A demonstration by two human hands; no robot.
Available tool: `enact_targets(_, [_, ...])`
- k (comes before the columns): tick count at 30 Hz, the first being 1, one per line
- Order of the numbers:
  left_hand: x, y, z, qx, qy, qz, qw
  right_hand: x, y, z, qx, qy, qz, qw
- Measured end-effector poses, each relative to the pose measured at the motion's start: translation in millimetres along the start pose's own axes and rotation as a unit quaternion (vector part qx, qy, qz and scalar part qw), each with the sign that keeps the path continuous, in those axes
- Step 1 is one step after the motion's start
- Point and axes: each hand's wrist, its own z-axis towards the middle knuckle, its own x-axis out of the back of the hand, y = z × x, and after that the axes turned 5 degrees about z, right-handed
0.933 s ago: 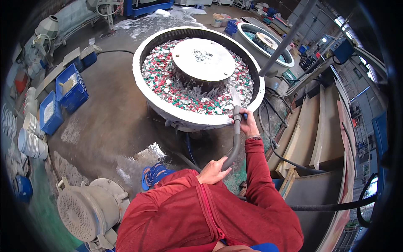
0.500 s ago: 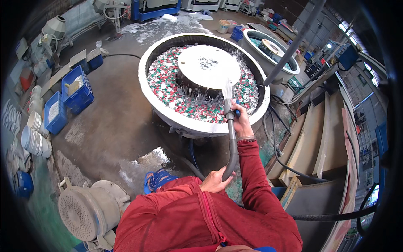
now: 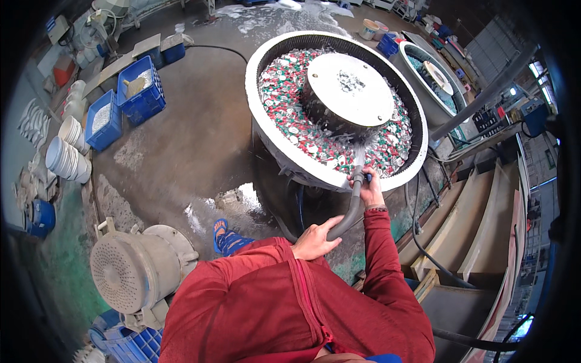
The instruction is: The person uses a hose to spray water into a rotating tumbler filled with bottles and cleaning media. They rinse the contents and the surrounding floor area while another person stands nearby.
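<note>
My right hand (image 3: 370, 190) is closed round the nozzle (image 3: 357, 177) of a grey hose (image 3: 347, 222), beside a small blue valve lever. Further down, my left hand (image 3: 313, 243) holds the hose where it bends, thumb and fingers on either side. A jet of water (image 3: 360, 156) leaves the nozzle over the near rim of a large round tub (image 3: 256, 112). Small red, green, white and silvery pieces (image 3: 283, 91) fill the ring-shaped trough. Over the tub's middle column lies a round white cover (image 3: 345, 85), wet on top. The water strikes near the column's foot.
A second round tub (image 3: 411, 72) stands at the far right. Blue crates (image 3: 142, 106) and stacked white buckets (image 3: 66, 160) line the left. A drum-like machine with a perforated face (image 3: 118, 272) is at the near left. Wooden troughs (image 3: 478, 224) run along the right. The floor looks wet.
The view has swung left, so the tub sits further right. My right hand has drawn the nozzle nearer, and the jet has gone from the white cover down to the pieces.
</note>
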Motion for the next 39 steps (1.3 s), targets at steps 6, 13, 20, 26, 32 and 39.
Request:
enact_targets(6, [73,-14,-3,-0.029,0.007,-0.026,0.999,-54,54,36,-0.022,0.04,0.04,0.998])
enact_targets(13, [156,-35,-27,-0.054,0.074,-0.042,0.995,-178,91,49,0.021,-0.003,-0.036,0.999])
enact_targets(20, [207,-39,-41,-0.076,0.048,-0.113,0.989,-217,98,37,0.082,-0.015,-0.094,0.992])
enact_targets(26, [231,-46,-40,-0.033,-0.006,-0.064,0.997,-192,103,28,0.074,0.087,-0.108,0.988])
enact_targets(32, [245,-48,-31,-0.09,0.024,-0.098,0.991,-188,86,32,0.08,0.066,-0.145,0.984])
enact_targets(39, [233,-52,-17,-0.102,0.028,-0.095,0.99,-161,95,30,0.053,0.145,-0.097,0.983])
